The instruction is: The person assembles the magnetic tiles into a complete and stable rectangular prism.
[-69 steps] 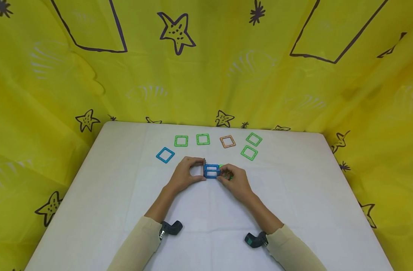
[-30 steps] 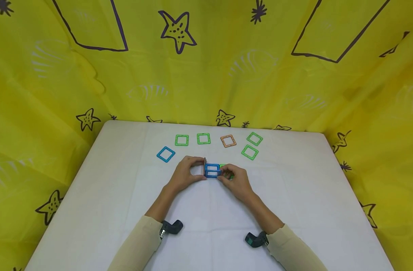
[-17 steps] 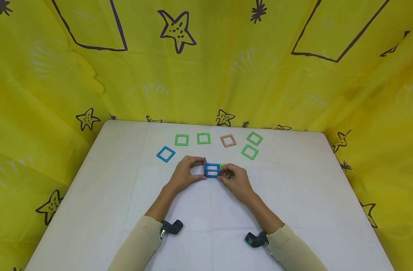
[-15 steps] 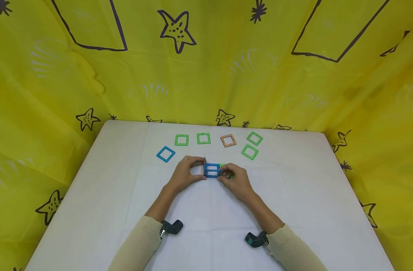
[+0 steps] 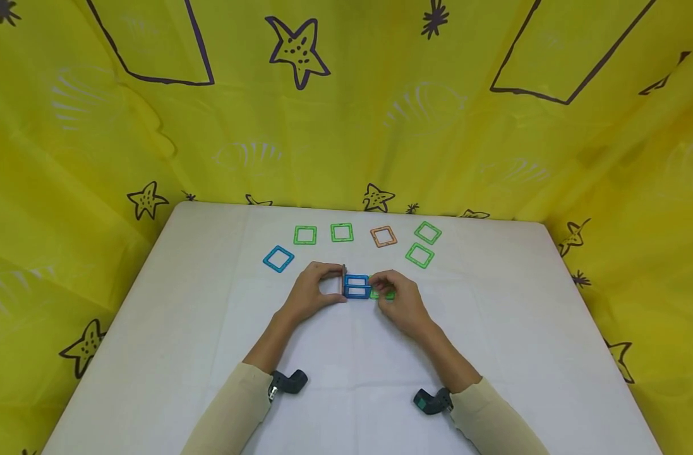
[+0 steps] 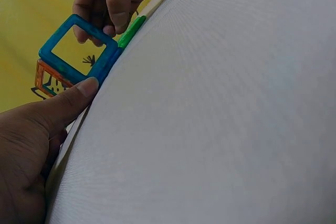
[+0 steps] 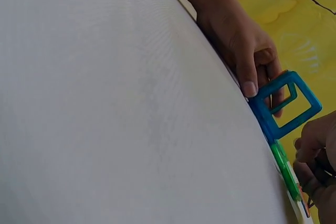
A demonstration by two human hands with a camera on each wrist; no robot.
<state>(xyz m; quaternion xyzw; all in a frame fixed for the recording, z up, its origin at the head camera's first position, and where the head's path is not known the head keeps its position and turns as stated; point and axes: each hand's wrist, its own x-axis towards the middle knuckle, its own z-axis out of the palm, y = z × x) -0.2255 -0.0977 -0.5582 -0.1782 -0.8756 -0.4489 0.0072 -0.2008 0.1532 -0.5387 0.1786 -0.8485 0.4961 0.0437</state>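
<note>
In the head view my left hand [image 5: 307,291] pinches a thin upright magnetic tile [image 5: 343,281], thumb at its near edge and fingers at its far edge. Orange [image 6: 39,77] shows on this tile in the left wrist view. Right against it, a blue magnetic tile [image 6: 107,56] stands upright across a flat blue tile [image 5: 357,296]. A flat green tile [image 5: 388,296] joins the blue one on the right. Over the green tile hovers my right hand [image 5: 404,303], fingers loosely bent, holding nothing. Its fingertips are apart from the upright blue tile in the right wrist view.
Behind the hands lie loose square tiles: a blue one [image 5: 278,259] at left, an orange one [image 5: 383,236], and several green ones [image 5: 306,235]. The white-covered table [image 5: 346,392] ends at a yellow patterned curtain [image 5: 346,139].
My right hand has let go of the upright blue tile and drawn slightly right, showing more of the green tile. The blue tile stays upright; my left hand holds its place.
</note>
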